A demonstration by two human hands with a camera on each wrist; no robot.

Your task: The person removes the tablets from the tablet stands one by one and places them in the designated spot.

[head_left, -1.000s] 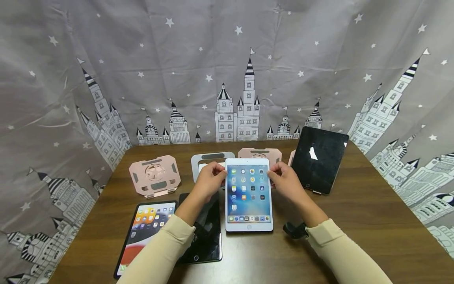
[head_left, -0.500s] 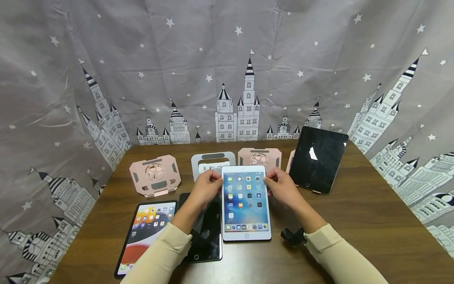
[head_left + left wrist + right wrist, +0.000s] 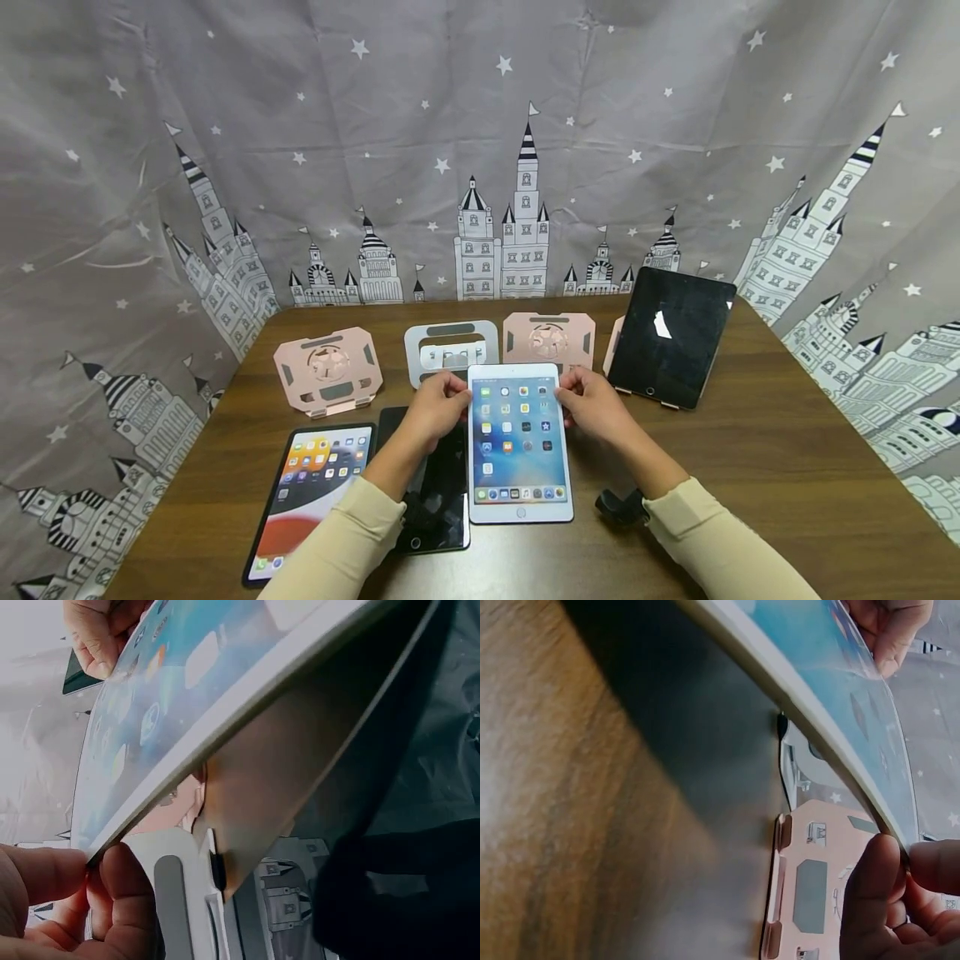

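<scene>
A white tablet with a lit screen of app icons is held upright in portrait, its top edge tilted away. My left hand pinches its left edge near the top corner, thumb in front and fingers behind. On the opposite edge, my right hand pinches it the same way. Both wrist views show a gap between the tablet's raised side and the table. Just behind its top edge stand a silver-grey tablet stand and a pink stand. A dark tablet lies partly under my left forearm.
A lit tablet lies at front left, partly behind my left sleeve. Another pink stand is at back left. A black tablet leans on a mostly hidden stand at back right. A grey castle-print curtain hangs behind the wooden table.
Both hands have brought the white tablet down toward the front edge and slightly left. More of the silver-grey stand and the middle pink stand shows behind it.
</scene>
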